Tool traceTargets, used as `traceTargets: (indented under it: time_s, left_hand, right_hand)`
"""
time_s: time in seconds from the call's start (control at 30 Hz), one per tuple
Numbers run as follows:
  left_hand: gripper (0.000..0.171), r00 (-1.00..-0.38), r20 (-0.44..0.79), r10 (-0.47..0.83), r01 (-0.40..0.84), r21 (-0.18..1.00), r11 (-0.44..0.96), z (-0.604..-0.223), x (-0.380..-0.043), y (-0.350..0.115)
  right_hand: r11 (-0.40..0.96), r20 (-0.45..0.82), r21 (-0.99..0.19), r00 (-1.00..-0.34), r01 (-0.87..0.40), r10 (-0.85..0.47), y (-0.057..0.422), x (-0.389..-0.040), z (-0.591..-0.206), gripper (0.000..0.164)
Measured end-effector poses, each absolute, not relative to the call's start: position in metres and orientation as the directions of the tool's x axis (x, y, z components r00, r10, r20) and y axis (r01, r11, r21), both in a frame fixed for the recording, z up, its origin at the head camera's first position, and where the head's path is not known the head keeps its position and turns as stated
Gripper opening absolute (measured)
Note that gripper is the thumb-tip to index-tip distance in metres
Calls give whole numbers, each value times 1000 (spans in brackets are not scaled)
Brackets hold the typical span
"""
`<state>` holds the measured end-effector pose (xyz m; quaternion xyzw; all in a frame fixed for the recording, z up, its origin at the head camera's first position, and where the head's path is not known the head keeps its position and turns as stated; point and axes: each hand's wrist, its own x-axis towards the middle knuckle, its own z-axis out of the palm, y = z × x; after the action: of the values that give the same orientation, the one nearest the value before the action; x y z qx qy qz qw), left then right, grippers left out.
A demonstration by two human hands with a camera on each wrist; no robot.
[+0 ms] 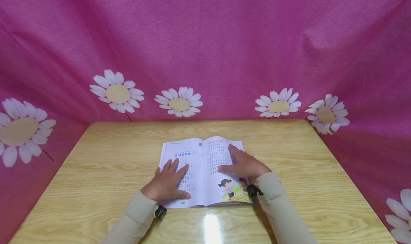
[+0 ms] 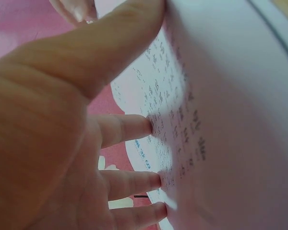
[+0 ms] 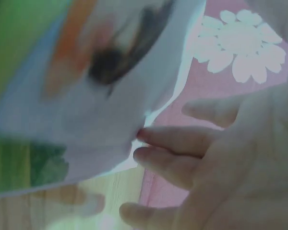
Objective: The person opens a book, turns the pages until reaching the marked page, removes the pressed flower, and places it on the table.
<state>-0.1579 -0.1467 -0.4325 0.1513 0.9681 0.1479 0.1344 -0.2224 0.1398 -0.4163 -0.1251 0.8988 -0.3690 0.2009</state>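
An open book (image 1: pixel 210 188) lies on the table, its left page printed with text and a blue heading, its right page with text and a drawing of children. My left hand (image 1: pixel 167 183) rests with spread fingers on the left page; in the left wrist view its fingertips (image 2: pixel 156 180) press the printed paper. Over the outer part of the right page is my right hand (image 1: pixel 247 163), thumb and fingers extended. The right wrist view has its fingers (image 3: pixel 177 139) reaching the edge of the illustrated page (image 3: pixel 110 112), nothing gripped between them.
The wooden table (image 1: pixel 106 165) extends around the book on every side. A pink cloth (image 1: pixel 224 51) with large white daisies hangs behind the table and along both sides. Black wrist straps (image 1: pixel 160 212) show at the cuffs of the light sleeves (image 1: pixel 284 208).
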Motion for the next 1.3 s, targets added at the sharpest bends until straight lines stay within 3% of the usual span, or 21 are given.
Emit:
traceTargets:
  time_s: [0.17,0.43,0.6,0.73,0.9,1.03,1.3]
  left_hand:
    - [101,-919,-212,333,253,332,909,-432,-158,-147]
    - [101,-918,-206,340,261,332,907,-431,-156,-147]
    - [101,-919,-198,342,265,332,905,-431,-157,-147]
    - [100,-919,-191,345,270,331,904,-430,-157,-147]
    - [100,-918,-187,349,273,339,901,-430,-156,-147]
    - [99,-917,-190,350,271,347,898,-430,-156,-147]
    - [100,-916,-191,353,273,350,896,-429,-156,-148]
  right_hand:
    - [610,-334,-792,-861,36,-383,146,-224,-414,103]
    - [556,-252,-831,-870,-30,-424,149,-227,-405,90]
    - [563,-167,-822,-907,-89,-387,150,-226,-399,67]
    - [445,-63,-883,-903,-148,-425,151,-227,-395,49]
    - [400,67,-874,-883,-277,-465,151,-227,-393,65]
    - [422,159,-826,-873,-373,-461,150,-225,-389,65]
    - [512,181,-763,-891,-395,-417,143,-217,-379,74]
